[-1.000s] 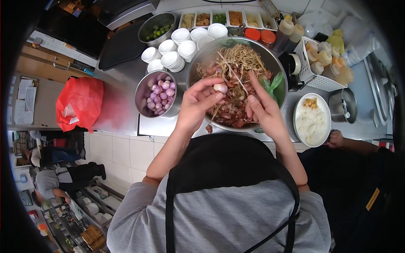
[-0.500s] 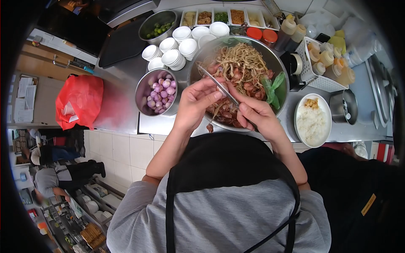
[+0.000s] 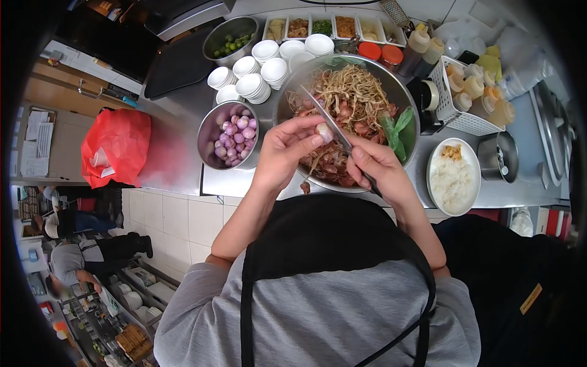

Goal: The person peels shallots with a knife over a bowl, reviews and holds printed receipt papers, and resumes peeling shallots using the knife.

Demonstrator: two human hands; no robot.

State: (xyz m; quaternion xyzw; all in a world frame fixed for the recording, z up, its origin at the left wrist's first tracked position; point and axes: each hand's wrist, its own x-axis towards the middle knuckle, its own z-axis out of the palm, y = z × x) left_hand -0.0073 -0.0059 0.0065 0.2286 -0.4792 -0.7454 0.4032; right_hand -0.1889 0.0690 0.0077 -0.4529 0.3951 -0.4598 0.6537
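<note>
Purplish shallot point(image 3: 324, 133) is pinched in the left hand point(image 3: 281, 148), knife point(image 3: 342, 140) gripped in the right hand point(image 3: 380, 168); peeling seems underway, next needing shallow strokes.

Held shallot point(image 3: 326, 133) in the left hand point(image 3: 288, 148): white, streaked pinkish purple
Knife point(image 3: 323, 110) in the right hand point(image 3: 382, 168): grey blade, black handle
Shallots point(image 3: 231, 139) left of the left hand: purple-pink, blotched with white
Pot point(image 3: 204, 145) around those: silver-grey
Large bowl point(image 3: 406, 92) under both hands: silver-grey
Dry strands point(image 3: 354, 84) beyond the hands: straw-tan
Peelings point(image 3: 333, 165) between the hands: reddish brown
Crumpled plastic point(image 3: 402, 131) just beyond the right hand: translucent green
Cups point(image 3: 252, 87) beyond the left hand: plain white
Plate point(image 3: 435, 192) right of the right hand: white, under white rice point(image 3: 454, 183)
Bag point(image 3: 122, 144) far left of the left hand: red
Apron point(image 3: 330, 235) behind the hands: plain black
Shirt point(image 3: 342, 312) behind the hands: heathered grey
</note>
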